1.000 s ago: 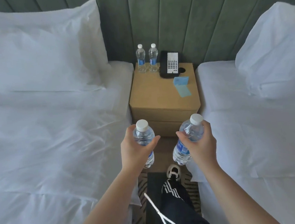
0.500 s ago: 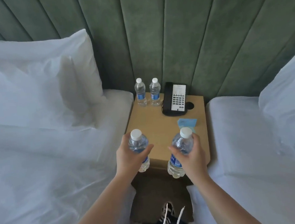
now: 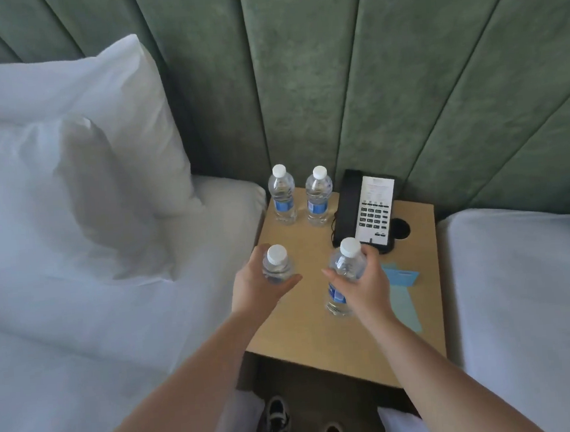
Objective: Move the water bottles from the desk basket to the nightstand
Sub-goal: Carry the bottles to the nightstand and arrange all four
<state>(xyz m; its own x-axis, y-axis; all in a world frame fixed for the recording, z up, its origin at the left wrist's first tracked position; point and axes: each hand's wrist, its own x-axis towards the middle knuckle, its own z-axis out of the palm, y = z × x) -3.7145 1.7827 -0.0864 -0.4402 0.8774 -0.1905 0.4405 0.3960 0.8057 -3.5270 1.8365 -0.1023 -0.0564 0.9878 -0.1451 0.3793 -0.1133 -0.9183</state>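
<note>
At the nightstand's (image 3: 304, 344) back-left corner two water bottles (image 3: 301, 197) already stand. Over its middle, the left hand (image 3: 260, 291) and right hand (image 3: 362, 286) each wrap curled fingers around another bottle (image 3: 277, 266), not yet set down.

The nightstand (image 3: 320, 335) stands between two beds, against the headboard (image 3: 300, 78). At its back left corner two bottles (image 3: 283, 195) stand side by side, the telephone (image 3: 365, 209) just right of them. Nearer, each hand holds a bottle over the top: left hand (image 3: 258, 286), right hand (image 3: 364, 284). A card (image 3: 401, 276) lies right of the right hand.
</note>
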